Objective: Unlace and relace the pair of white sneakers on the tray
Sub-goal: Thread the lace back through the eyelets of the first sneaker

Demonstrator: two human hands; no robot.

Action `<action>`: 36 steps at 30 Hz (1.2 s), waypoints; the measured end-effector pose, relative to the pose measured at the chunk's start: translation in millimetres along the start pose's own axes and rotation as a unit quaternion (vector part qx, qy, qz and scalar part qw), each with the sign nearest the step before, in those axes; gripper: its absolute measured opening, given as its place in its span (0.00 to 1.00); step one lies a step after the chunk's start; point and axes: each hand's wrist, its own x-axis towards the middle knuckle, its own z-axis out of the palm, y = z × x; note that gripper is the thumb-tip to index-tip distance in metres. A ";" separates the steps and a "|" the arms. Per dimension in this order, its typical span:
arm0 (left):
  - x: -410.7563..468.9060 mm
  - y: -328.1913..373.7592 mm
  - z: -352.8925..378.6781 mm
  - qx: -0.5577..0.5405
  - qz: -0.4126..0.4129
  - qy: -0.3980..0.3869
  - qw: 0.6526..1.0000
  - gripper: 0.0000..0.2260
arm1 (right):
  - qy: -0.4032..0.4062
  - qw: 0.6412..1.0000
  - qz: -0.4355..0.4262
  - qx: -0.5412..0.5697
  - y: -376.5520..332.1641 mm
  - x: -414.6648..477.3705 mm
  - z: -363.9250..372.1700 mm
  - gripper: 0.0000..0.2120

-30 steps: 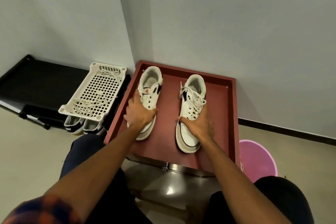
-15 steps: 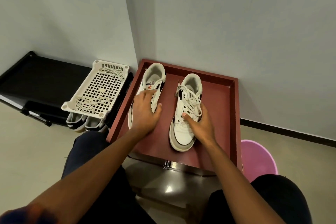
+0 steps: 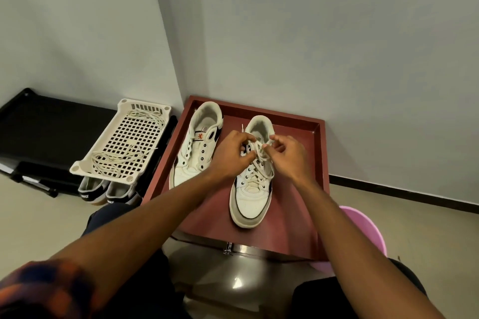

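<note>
On the dark red square tray [image 3: 298, 127] two white sneakers stand with heels toward the wall: the laceless sneaker [image 3: 191, 160] on the left, the laced sneaker [image 3: 250, 204] on the right. The left hand [image 3: 230, 156] and the right hand [image 3: 287, 158] meet over the laced sneaker's tongue, each pinching the white lace [image 3: 260, 163] with curled fingers near the top eyelets. A white perforated plastic basket [image 3: 145, 134] holding loose laces [image 3: 116, 160] lies left of the tray, a pink plastic tub [image 3: 368, 230] at its right
</note>
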 end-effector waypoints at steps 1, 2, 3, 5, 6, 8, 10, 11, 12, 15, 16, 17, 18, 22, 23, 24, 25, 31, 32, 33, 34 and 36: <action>2.8 -0.8 -0.3 0.007 0.005 -0.006 1.000 0.14 | -0.018 1.000 -0.004 -0.021 -0.9 5.9 0.7 0.16; 5.2 -1.6 -0.6 0.013 0.009 -0.008 1.000 0.13 | -0.033 0.999 -0.006 -0.037 -1.5 11.4 1.2 0.15; 7.3 -2.6 -1.2 0.020 0.015 -0.009 1.000 0.11 | -0.048 0.998 -0.006 -0.045 -1.6 16.0 1.1 0.13; 10.8 -5.1 -3.1 0.024 0.026 -0.013 0.999 0.08 | -0.074 0.995 -0.018 -0.066 -4.7 22.2 -0.5 0.06; 12.6 -5.3 -4.8 0.021 0.029 -0.013 0.999 0.07 | -0.084 0.993 -0.032 -0.080 -6.9 24.3 -2.3 0.03; 15.1 -3.4 -6.9 0.016 0.034 -0.009 0.999 0.04 | -0.088 0.991 -0.049 -0.085 -11.0 25.2 -6.4 0.04; 16.0 0.4 -9.2 0.016 0.035 0.002 0.999 0.03 | -0.071 0.997 -0.022 -0.034 -14.3 25.6 -7.3 0.06; 16.3 0.9 -9.9 0.012 0.032 0.005 0.999 0.03 | -0.060 0.998 0.012 0.025 -15.9 25.7 -7.4 0.06; 16.5 1.4 -10.4 0.007 0.030 0.003 1.000 0.03 | -0.045 0.992 0.054 0.102 -18.2 26.6 -8.9 0.07; 16.5 2.7 -10.6 0.001 0.045 -0.031 0.998 0.09 | -0.019 0.940 0.153 0.303 -27.5 31.4 -18.8 0.08; 16.9 3.1 -9.8 -0.003 0.048 -0.044 0.998 0.11 | -0.019 0.926 0.167 0.338 -30.2 34.1 -22.7 0.08; 17.7 5.1 -9.1 -0.003 0.051 -0.055 0.997 0.13 | -0.021 0.915 0.175 0.362 -33.5 36.6 -27.5 0.08; 18.9 7.3 -8.2 0.005 0.056 -0.067 0.996 0.14 | -0.025 0.908 0.179 0.378 -36.5 39.2 -31.1 0.07; 30.0 13.9 -7.1 0.118 0.133 -0.106 0.978 0.10 | -0.037 0.901 0.174 0.395 -48.3 48.7 -39.7 0.05; 32.3 14.4 -7.5 0.142 0.143 -0.111 0.973 0.08 | -0.037 0.902 0.172 0.395 -50.7 50.3 -40.6 0.05; 34.1 16.6 -9.0 0.155 0.148 -0.117 0.970 0.07 | -0.037 0.901 0.173 0.396 -52.7 52.1 -40.3 0.05; 36.1 18.6 -11.4 0.161 0.150 -0.127 0.967 0.06 | -0.038 0.899 0.176 0.398 -54.2 53.3 -40.6 0.05; 43.3 30.5 -43.8 0.055 0.045 -0.181 0.981 0.02 | -0.041 0.901 0.203 0.380 -48.0 55.7 -34.5 0.05; 43.6 30.7 -48.8 0.066 0.035 -0.211 0.975 0.01 | -0.042 0.904 0.203 0.375 -47.1 55.4 -31.7 0.04; 43.1 30.6 -51.2 0.100 0.041 -0.238 0.965 0.01 | -0.045 0.906 0.203 0.368 -46.8 55.2 -28.8 0.04; 42.1 30.1 -53.5 0.125 0.044 -0.257 0.957 0.02 | -0.053 0.909 0.200 0.363 -48.3 54.8 -25.6 0.03; 41.3 28.2 -55.5 0.125 0.032 -0.269 0.954 0.02 | -0.087 0.915 0.184 0.349 -54.4 55.0 -20.2 0.05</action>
